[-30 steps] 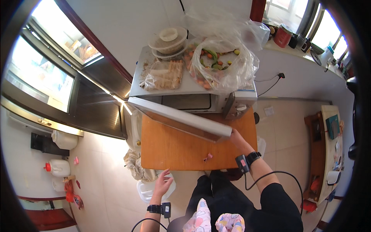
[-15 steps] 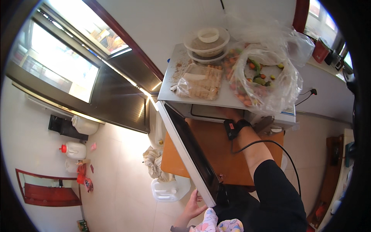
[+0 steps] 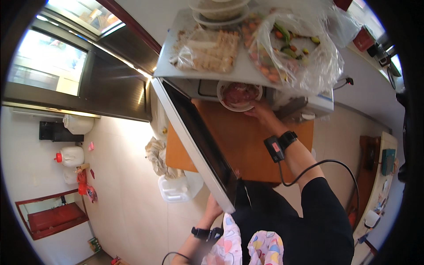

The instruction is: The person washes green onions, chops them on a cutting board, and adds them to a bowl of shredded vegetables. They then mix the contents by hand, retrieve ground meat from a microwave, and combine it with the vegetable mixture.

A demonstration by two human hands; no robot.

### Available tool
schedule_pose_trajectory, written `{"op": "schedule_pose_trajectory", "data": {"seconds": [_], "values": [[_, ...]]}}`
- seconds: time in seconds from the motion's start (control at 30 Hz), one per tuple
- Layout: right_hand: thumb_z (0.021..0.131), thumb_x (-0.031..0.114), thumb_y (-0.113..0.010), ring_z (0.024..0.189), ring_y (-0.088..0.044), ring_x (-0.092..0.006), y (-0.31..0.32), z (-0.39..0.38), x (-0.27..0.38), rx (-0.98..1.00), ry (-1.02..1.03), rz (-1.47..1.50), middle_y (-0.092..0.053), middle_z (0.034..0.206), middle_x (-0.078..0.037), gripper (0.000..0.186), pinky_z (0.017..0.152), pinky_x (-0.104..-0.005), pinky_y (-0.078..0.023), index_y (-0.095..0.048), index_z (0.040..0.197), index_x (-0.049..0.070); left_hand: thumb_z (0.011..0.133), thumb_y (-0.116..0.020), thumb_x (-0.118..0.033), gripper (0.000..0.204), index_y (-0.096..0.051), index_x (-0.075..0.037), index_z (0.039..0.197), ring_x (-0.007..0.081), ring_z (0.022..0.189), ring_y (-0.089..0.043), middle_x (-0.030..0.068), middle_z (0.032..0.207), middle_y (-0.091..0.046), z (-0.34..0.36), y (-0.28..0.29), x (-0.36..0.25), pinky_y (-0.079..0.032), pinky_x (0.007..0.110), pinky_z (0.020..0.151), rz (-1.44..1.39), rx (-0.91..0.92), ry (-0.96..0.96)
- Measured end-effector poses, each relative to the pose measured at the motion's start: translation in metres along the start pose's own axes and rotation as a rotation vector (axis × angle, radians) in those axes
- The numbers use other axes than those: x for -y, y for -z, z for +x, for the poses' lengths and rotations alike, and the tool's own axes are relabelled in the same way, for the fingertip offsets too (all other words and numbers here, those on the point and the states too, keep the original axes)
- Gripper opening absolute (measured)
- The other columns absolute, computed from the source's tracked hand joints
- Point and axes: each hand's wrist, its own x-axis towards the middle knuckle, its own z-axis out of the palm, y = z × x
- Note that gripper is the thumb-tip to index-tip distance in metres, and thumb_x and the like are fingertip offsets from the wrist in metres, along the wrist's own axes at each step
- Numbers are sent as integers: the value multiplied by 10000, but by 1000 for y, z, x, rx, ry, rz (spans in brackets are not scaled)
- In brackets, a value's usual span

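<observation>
My right hand [image 3: 261, 112] is closed on the near right rim of a white bowl [image 3: 223, 103]. Pinkish-red meat [image 3: 240, 93] lies in the bowl, which is at the mouth of a white microwave [image 3: 187, 92] and partly under its top edge. To the left, the microwave's door [image 3: 194, 145] hangs open toward me. My left hand [image 3: 213, 206] is at the outer side of the door's free end, its fingers mostly hidden by the door.
On the microwave's top [image 3: 170, 73] sit a clear bag of pale brown sticks [image 3: 212, 51], a plastic bag of small orange and green produce [image 3: 282, 48] and stacked bowls [image 3: 216, 13]. Beneath is a brown wooden surface [image 3: 260, 150]. A white jug [image 3: 174, 187] stands on the floor.
My right hand was deep inside the microwave; now it is drawn back toward me with the bowl of meat in view. The view has shifted, and more of my left forearm shows.
</observation>
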Motion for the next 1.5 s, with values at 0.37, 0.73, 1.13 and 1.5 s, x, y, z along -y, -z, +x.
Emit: {"op": "schedule_pose_trajectory", "data": {"seconds": [0.37, 0.73, 1.13, 1.5], "values": [[793, 19, -456, 986, -533, -193, 84, -203, -79, -181, 24, -76, -504, 1122, -77, 475, 670, -326, -530, -332, 1250, 61, 800, -574, -129, 275, -551, 2, 1040, 239, 941, -556, 130, 1016, -588, 29, -18, -56, -423, 322, 814, 7, 44, -127], [779, 44, -416, 963, -565, -259, 94, -387, -168, -657, 83, 304, -478, 1161, -127, 520, 710, -405, -539, -281, 1280, 41, 774, -540, -72, 334, -506, -52, 1105, 250, 815, -580, 108, 1081, -534, 84, -8, -14, -486, 323, 678, 493, 273, -246], [751, 36, -399, 964, -563, -257, 87, -490, -250, -933, 126, 544, -467, 1170, -129, 511, 718, -407, -535, -300, 1252, 35, 844, -435, -208, 341, -541, -58, 1131, 314, 1096, -468, 145, 1149, -526, 160, -162, -94, -115, 650, 962, 2305, 577, -744], [768, 30, -415, 974, -545, -220, 107, -480, -311, -1034, 181, 643, -472, 1154, -100, 477, 753, -387, -518, -322, 1236, 53, 763, -563, -116, 189, -515, -89, 943, 253, 903, -601, 129, 894, -637, 230, -172, -45, -399, 405, 828, 1887, 442, -650]]}}
